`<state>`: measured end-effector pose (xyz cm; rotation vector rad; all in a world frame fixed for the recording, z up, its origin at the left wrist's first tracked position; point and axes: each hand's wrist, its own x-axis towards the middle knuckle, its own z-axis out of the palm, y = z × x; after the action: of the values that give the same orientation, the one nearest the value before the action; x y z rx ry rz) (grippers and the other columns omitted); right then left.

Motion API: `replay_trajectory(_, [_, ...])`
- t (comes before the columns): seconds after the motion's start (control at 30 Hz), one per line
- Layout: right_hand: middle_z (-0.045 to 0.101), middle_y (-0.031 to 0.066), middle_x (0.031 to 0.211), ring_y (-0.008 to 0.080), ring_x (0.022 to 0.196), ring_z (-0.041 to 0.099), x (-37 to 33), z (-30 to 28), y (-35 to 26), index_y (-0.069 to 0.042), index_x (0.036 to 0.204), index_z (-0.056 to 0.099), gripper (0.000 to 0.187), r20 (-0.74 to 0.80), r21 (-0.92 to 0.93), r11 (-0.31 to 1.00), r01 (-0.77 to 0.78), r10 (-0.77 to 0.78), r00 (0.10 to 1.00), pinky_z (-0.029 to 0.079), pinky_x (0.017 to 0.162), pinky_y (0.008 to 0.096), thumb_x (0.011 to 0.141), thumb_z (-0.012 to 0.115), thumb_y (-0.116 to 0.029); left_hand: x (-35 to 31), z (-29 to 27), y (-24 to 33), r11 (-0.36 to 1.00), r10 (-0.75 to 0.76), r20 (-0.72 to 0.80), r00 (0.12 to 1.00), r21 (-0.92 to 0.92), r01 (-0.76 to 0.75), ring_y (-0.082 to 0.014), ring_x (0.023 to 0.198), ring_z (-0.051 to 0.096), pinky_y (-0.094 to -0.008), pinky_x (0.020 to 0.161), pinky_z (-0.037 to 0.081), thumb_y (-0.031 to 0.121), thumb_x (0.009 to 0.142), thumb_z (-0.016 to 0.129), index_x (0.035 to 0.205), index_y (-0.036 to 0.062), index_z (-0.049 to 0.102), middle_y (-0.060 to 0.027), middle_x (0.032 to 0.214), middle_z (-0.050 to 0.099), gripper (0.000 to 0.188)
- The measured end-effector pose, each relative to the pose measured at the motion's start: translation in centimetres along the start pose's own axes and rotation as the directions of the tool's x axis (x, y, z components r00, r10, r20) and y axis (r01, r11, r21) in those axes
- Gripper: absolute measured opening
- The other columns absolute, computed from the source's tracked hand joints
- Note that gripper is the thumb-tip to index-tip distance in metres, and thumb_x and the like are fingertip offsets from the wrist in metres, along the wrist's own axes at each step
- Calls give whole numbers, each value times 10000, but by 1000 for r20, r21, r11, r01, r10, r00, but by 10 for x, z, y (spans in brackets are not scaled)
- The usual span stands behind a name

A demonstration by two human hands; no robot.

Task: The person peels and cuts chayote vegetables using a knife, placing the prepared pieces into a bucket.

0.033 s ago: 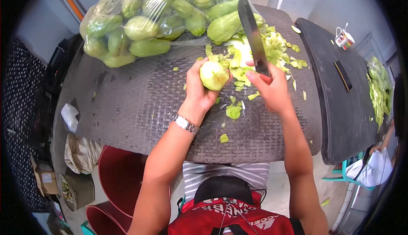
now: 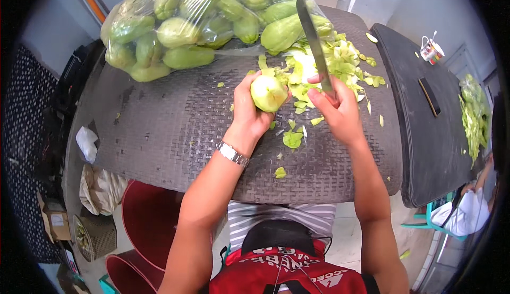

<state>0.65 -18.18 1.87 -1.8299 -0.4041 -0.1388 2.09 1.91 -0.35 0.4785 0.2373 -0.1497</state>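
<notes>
My left hand [image 2: 246, 109], with a metal watch at its wrist, is closed round a pale green peeled chayote [image 2: 268, 93] above the woven-pattern table [image 2: 159, 124]. In my right hand [image 2: 344, 114] is a long kitchen knife [image 2: 314, 40], gripped by its handle. Its blade points up and away, apart from the chayote. Pale green peelings [image 2: 348, 60] lie heaped beyond and between my hands, and a few scraps [image 2: 292, 139] are scattered nearer me. At the back of the table, a large clear plastic bag [image 2: 234, 53] is full of unpeeled chayotes.
To the right stands a dark table [image 2: 396, 81] with a mug [image 2: 431, 50], a dark oblong object [image 2: 429, 96] and a bag of greens [image 2: 474, 105]. A person in white [image 2: 470, 214] sits beyond it. Red bins [image 2: 146, 214] and a wicker basket [image 2: 98, 238] stand at lower left.
The knife blade has turned slightly in my right hand, so its flat side looks lighter. My left hand and the chayote have hardly moved.
</notes>
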Motion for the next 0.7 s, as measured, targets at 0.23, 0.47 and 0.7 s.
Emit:
replay_trajectory(0.23, [506, 41, 609, 112, 596, 500, -21, 26, -10, -9, 1109, 589, 670, 374, -21, 997, -72, 75, 925, 400, 555, 313, 965, 511, -660, 3, -8, 7, 997, -28, 46, 999, -68, 31, -419, 919, 652, -571, 872, 556, 299, 987, 531, 1077, 36, 557, -210, 997, 657, 278])
replay_trajectory(0.47, [391, -36, 549, 63, 503, 372, -23, 38, -18, -2, 1173, 530, 876, 350, 7, 992, -126, 115, 930, 300, 489, 246, 938, 282, -808, -2, -6, 0, 997, -67, 16, 998, -39, 67, -457, 947, 651, -594, 905, 538, 330, 1032, 458, 1157, 4, 515, -258, 1000, 649, 353])
replay_trajectory(0.7, [380, -41, 552, 56, 490, 356, -22, 40, -16, 0, 1196, 517, 859, 377, 25, 988, -152, 132, 917, 280, 472, 237, 951, 286, -790, 1, -8, -1, 1000, -19, -14, 1000, 9, 19, -402, 919, 671, -565, 883, 562, 315, 1053, 413, 1130, 17, 523, -231, 1006, 652, 327])
